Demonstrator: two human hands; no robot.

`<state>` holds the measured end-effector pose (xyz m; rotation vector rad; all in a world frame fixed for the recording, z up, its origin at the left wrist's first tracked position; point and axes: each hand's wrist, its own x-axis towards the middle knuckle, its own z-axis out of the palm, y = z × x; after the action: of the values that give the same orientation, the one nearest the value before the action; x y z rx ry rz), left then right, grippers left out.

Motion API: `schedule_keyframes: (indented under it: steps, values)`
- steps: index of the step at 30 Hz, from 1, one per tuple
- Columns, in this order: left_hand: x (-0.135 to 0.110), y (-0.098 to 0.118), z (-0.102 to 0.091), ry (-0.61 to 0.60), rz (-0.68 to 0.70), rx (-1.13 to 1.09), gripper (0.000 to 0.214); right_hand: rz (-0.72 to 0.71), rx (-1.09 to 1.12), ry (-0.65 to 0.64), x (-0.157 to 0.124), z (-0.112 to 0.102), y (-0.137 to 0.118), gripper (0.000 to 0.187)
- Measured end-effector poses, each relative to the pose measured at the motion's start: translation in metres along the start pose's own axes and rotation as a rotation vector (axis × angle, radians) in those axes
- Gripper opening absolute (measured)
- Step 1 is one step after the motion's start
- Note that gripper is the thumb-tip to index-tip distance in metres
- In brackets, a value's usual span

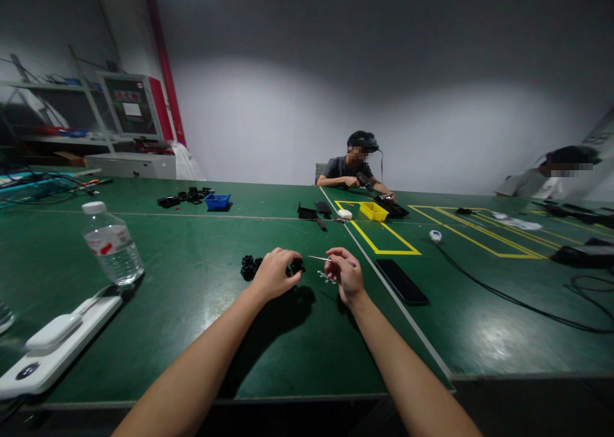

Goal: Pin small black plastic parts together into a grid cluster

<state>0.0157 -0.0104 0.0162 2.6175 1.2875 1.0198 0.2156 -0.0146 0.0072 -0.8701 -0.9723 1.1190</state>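
Over the green table, my left hand is closed around a small black part, held between thumb and fingers. My right hand grips a thin screwdriver whose metal shaft points left toward that part, with a gap between tip and part. Part of the handle is hidden by my fingers. Several tiny silvery pieces lie on the table beside my right hand. Just left of my left hand sits a cluster of black parts.
A dark phone lies at right, near a cable. At left stand a water bottle and a white power strip. Farther back are a blue bin, black parts and a yellow bin. Two people sit across the table.
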Motion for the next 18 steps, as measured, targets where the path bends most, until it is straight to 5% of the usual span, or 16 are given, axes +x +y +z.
schedule_keyframes:
  steps: [18]
  values:
    - [-0.0019, 0.0030, -0.0010, -0.239, 0.126, 0.115, 0.026, 0.048, 0.045, 0.040, -0.0008, 0.0014, -0.0037, 0.017]
